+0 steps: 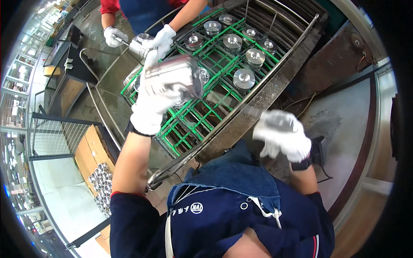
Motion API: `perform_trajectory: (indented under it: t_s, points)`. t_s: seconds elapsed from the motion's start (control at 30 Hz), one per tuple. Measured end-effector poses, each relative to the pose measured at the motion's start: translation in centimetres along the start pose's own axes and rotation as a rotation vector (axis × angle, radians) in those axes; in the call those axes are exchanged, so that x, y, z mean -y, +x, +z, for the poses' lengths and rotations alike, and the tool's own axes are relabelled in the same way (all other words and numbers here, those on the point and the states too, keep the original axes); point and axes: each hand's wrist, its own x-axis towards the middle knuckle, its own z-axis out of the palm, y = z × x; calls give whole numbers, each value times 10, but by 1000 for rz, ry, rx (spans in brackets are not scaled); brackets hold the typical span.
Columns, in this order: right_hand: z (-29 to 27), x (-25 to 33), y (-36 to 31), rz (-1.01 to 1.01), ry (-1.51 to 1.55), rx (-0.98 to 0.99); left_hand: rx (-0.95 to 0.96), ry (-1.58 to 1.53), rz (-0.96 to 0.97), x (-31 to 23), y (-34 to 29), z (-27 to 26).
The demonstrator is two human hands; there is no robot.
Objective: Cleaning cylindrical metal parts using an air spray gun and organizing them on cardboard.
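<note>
My left hand (151, 112) in a white glove is closed round a shiny metal piston (172, 77), held tilted above the rack and smeared by motion. My right hand (282, 134), also gloved and blurred, is closed at the right, outside the rack's rail. From it a thin blurred tool (221, 99) reaches left over the rack, with a pale blocky end; its exact kind cannot be made out. Beneath lies a rack of green-coated wire (189, 124) divided into cells. Several pistons (244, 79) stand upright in its far and right cells.
A co-worker's gloved hands (160, 42) hold another piston (141, 46) and a thin tool across the rack. Metal rails (275, 71) border the rack. Stacked metal parts (102, 185) and cardboard (92, 148) lie at the lower left. A dark device with a cable (319, 150) is beside my right wrist.
</note>
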Motion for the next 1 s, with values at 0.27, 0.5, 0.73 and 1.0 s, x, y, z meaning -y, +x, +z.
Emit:
perform_trajectory:
  t_s: [0.27,0.5,0.73,1.0]
  points:
    - [12,-1,36,24,37,148,-83,-377,-116,8,4,-85]
    - [7,32,55,183,-567,327,-183,515,-349,70,17,-99]
    - [1,23,111,-688,-1044,564,-200,315,-558,128,13,-146]
    - [83,81,138,-53,-1482,785,3,2019,-506,45,1,-113]
